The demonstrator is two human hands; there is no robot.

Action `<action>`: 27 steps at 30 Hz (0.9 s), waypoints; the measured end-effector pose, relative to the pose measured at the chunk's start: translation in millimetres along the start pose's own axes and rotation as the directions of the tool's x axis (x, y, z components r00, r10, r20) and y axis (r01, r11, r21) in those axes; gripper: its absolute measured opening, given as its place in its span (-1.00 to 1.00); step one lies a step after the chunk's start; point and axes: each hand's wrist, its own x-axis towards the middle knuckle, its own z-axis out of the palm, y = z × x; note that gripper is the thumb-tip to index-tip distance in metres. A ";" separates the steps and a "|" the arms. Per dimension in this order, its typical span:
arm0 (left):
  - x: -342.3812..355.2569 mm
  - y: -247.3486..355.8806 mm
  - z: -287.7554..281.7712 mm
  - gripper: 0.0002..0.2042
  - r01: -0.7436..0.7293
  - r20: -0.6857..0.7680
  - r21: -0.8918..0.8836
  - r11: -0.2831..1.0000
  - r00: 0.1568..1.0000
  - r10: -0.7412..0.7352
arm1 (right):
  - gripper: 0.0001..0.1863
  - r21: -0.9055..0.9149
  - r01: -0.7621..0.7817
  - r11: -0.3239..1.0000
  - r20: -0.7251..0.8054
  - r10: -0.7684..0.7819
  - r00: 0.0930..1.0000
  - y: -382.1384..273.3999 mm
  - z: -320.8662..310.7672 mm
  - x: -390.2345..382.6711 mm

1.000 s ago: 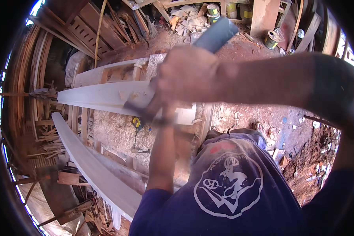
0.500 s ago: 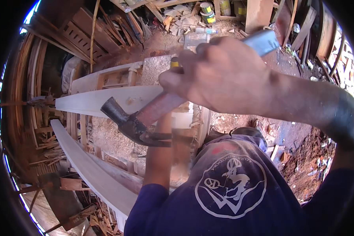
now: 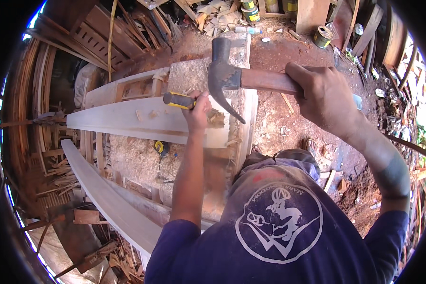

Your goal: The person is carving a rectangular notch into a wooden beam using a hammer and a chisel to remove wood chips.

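A claw hammer (image 3: 226, 76) with a dark metal head and a reddish wooden handle is raised over the bench, and my right hand (image 3: 326, 97) is closed round the handle's end. My left hand (image 3: 199, 111) grips a chisel (image 3: 179, 100) with a black and yellow handle; its blade is hidden from view. That hand is over the right part of a long pale board (image 3: 132, 118), where wood chips lie beside a rough, cut patch (image 3: 216, 118). The hammer head hangs apart from the chisel, up and to its right.
The board lies across a rough-topped workbench (image 3: 189, 73) with framed timber under it. A yellow and black tape measure (image 3: 160, 147) rests nearer me. Another long curved board (image 3: 104, 199) slants at the left. Wood scraps, a plastic bottle (image 3: 248, 30) and an open can (image 3: 323, 37) lie beyond.
My right hand and the hammer have moved to the right, and the hammer head has swung up and away from me. My left hand and the chisel, covered before, now show.
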 end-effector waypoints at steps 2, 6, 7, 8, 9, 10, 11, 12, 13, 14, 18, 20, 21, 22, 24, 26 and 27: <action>2.1 -19.5 -17.6 -0.71 -0.027 0.073 -0.060 0.998 0.997 0.031 | -0.88 -0.001 0.005 1.000 0.029 -0.005 1.000 -6.0 0.9 1.9; 6.5 -50.8 -35.7 -0.75 -0.061 0.003 0.029 0.998 0.998 0.060 | -0.86 -0.023 0.080 0.997 0.070 -0.079 0.994 -15.3 8.5 10.9; 6.9 -61.9 -43.0 -0.74 0.010 -0.044 -0.052 0.999 0.999 -0.012 | -0.86 -0.023 0.089 0.996 0.068 -0.088 0.994 -20.4 9.4 14.0; 3.9 -59.7 -37.2 -0.72 -0.059 -0.011 0.018 0.998 0.998 0.059 | -0.85 -0.028 0.092 0.995 0.078 -0.090 0.993 -24.0 11.1 17.5; 2.6 -56.0 -32.9 -0.70 -0.130 0.026 0.086 0.988 0.991 0.129 | -0.84 -0.032 0.096 0.995 0.086 -0.093 0.992 -28.1 12.4 21.7; 3.7 -51.7 -29.0 -0.71 -0.187 0.026 0.168 0.968 0.982 0.185 | -0.84 -0.035 0.100 0.994 0.090 -0.097 0.991 -32.2 10.1 27.9; 4.4 -42.0 -19.3 -0.72 -0.240 0.030 0.244 0.940 0.970 0.240 | -0.84 -0.050 0.143 0.988 0.068 -0.139 0.988 -37.2 2.9 35.6; -0.1 -27.1 -1.4 -0.73 -0.165 0.016 0.130 0.978 0.986 0.164 | -0.84 -0.061 0.179 0.982 0.044 -0.177 0.983 -41.6 -3.8 42.1; -3.4 -17.3 4.7 -0.74 -0.087 0.006 0.021 0.996 0.996 0.087 | -0.84 -0.055 0.178 0.982 0.040 -0.176 0.983 -52.0 -12.6 49.0; -3.3 -25.8 -11.9 -0.85 -0.043 -0.026 -0.093 0.995 0.999 0.041 | -0.81 -0.018 0.229 0.973 -0.065 -0.230 0.971 -67.6 -22.6 56.8; -3.0 -20.7 -0.3 -0.83 -0.120 -0.047 -0.070 0.990 0.992 0.117 | -0.71 0.175 0.299 0.938 -0.165 -0.272 0.948 -82.6 -15.1 66.6; 2.3 -29.7 -10.7 -0.83 -0.101 0.023 -0.049 0.994 0.994 0.102 | -0.71 0.098 0.155 0.983 0.129 -0.167 0.977 -72.6 12.9 68.4; 5.9 -25.5 -10.9 -0.85 -0.056 0.104 -0.037 0.998 0.993 0.060 | -0.70 -0.020 0.022 1.000 0.395 -0.012 0.919 -69.5 18.5 69.1; 4.3 -24.8 -5.7 -0.84 -0.012 0.005 -0.072 0.997 1.000 0.013 | -0.70 -0.023 0.018 1.000 0.388 -0.007 0.922 -65.0 19.0 66.3; 4.2 -25.0 -8.6 -0.80 -0.048 0.031 -0.066 0.997 0.998 0.050 | -0.76 -0.086 0.107 0.990 0.149 -0.094 0.984 -62.7 11.8 68.6; 0.1 -28.6 -13.8 -0.76 -0.057 0.049 -0.050 0.997 0.997 0.060 | -0.79 0.060 0.132 0.989 0.008 -0.133 0.991 -67.9 -3.7 80.3; 3.2 -27.4 -9.8 -0.74 -0.049 0.031 -0.056 0.997 0.998 0.051 | -0.81 0.182 0.171 0.968 -0.150 -0.144 0.978 -70.7 -13.2 85.3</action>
